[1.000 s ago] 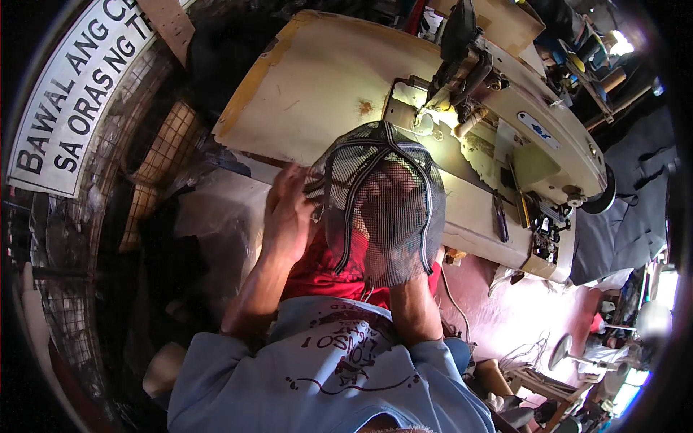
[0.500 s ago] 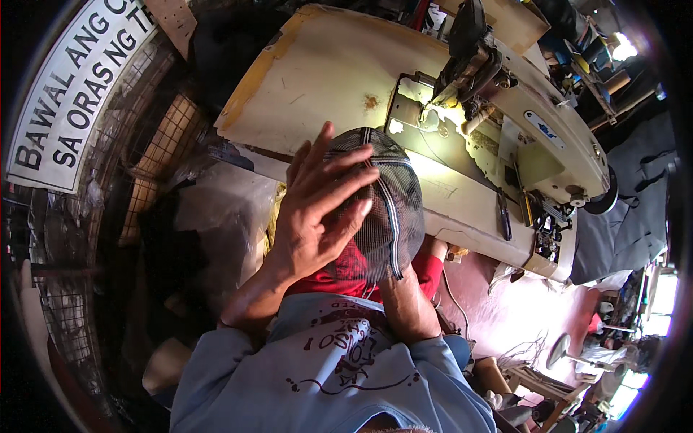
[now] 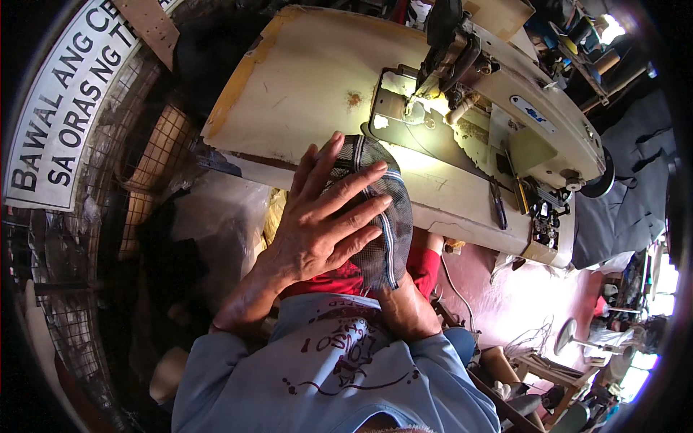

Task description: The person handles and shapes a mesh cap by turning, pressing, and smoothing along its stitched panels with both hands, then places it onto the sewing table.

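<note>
A dark mesh cap crown (image 3: 372, 249) with striped tape along its seams is above my lap, in front of the sewing table. My right forearm (image 3: 406, 307) runs up into its opening, so the mesh covers that hand and its fingers cannot be made out. Spread over the left side of the crown is my left hand (image 3: 317, 220), fingers apart and lying against the mesh. The top of the crown reaches the front edge of the table (image 3: 289, 94).
A sewing machine (image 3: 530, 112) with its lamp lit stands on the right of the table. Small tools, among them a dark-handled one (image 3: 499, 206), lie near its base. Wire grid panels (image 3: 155, 177) and a lettered sign (image 3: 61, 115) are at the left. A cable (image 3: 455, 289) hangs at the right.
My left hand has come down flatter onto the mesh, its fingers reaching further over the crown. The whole view has shifted slightly.
</note>
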Demonstrator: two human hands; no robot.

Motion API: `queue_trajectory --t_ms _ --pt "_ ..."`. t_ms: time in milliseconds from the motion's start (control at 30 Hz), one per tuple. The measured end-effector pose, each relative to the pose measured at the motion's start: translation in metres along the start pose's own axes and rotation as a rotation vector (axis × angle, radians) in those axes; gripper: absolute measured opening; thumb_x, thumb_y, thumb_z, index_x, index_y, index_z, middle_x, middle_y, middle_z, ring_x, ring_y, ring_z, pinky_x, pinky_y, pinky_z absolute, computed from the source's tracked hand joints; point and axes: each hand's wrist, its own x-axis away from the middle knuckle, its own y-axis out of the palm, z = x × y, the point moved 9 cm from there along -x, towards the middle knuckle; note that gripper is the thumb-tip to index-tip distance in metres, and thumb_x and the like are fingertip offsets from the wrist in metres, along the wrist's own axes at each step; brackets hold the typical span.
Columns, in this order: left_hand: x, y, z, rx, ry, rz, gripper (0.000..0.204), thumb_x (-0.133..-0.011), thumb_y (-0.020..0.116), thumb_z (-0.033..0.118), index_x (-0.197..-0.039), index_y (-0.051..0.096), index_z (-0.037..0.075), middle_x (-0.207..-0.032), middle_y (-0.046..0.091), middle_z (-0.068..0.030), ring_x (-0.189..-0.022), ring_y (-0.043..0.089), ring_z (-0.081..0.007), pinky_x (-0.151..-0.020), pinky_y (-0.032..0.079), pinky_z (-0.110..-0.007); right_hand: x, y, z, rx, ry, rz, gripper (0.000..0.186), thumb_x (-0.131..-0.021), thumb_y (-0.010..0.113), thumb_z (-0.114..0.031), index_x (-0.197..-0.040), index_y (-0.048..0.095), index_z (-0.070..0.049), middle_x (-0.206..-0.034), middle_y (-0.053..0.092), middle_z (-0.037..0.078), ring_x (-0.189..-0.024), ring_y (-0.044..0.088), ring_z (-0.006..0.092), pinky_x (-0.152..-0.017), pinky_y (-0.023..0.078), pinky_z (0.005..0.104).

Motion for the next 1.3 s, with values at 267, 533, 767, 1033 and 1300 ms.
queue_trajectory --t_ms 267,533,767,1033,1300 --pt "0.023 -0.023 -0.011 -0.01 -0.153 0.425 0.08 -0.078 0.073 0.035 -0.138 0.034 -0.001 -0.14 0.036 -0.0242 -0.131 0.032 -0.0426 -0.106 0.028 -0.054 -0.002 0.056 -0.055 0.442 -0.054 0.071 0.044 -0.091 0.056 -0.012 -0.131 0.041 0.002 -0.123 0.054 0.014 -0.11 0.056 0.0202 -0.096 0.046 0.0323" --pt "0.004 -0.005 -0.02 0.097 -0.226 0.28 0.078 -0.077 0.075 0.029 -0.138 0.036 0.001 -0.142 0.036 -0.0193 -0.133 0.028 -0.0434 -0.108 0.026 -0.051 0.003 0.059 -0.065 0.479 -0.186 0.041 0.037 -0.093 0.052 -0.014 -0.126 0.049 0.001 -0.123 0.055 0.012 -0.11 0.055 0.0218 -0.095 0.046 0.0326" --pt "0.003 0.001 -0.025 0.143 -0.185 0.191 0.076 -0.077 0.074 0.031 -0.138 0.037 0.004 -0.14 0.039 -0.0185 -0.132 0.032 -0.0398 -0.107 0.031 -0.049 0.005 0.073 -0.078 0.748 -0.149 0.053 0.04 -0.09 0.058 -0.017 -0.124 0.05 0.003 -0.118 0.058 0.012 -0.103 0.058 0.0211 -0.092 0.048 0.0318" --pt "-0.004 -0.006 -0.02 0.235 -0.185 0.179 0.075 -0.078 0.073 0.03 -0.138 0.037 0.004 -0.138 0.041 -0.0193 -0.128 0.038 -0.0391 -0.105 0.035 -0.047 0.011 0.046 -0.078 0.463 -0.124 0.125 0.038 -0.087 0.064 -0.015 -0.12 0.054 0.003 -0.114 0.06 0.01 -0.1 0.058 0.0173 -0.089 0.047 0.029" --pt "-0.01 -0.004 -0.029 0.417 -0.166 0.052 0.042 -0.086 0.064 0.017 -0.124 0.054 0.002 -0.13 0.051 -0.0144 -0.126 0.044 -0.0309 -0.105 0.036 -0.04 0.013 0.057 -0.084 0.595 -0.127 0.262 0.037 -0.084 0.066 -0.008 -0.118 0.055 0.003 -0.114 0.06 0.011 -0.102 0.058 0.018 -0.091 0.046 0.0308"
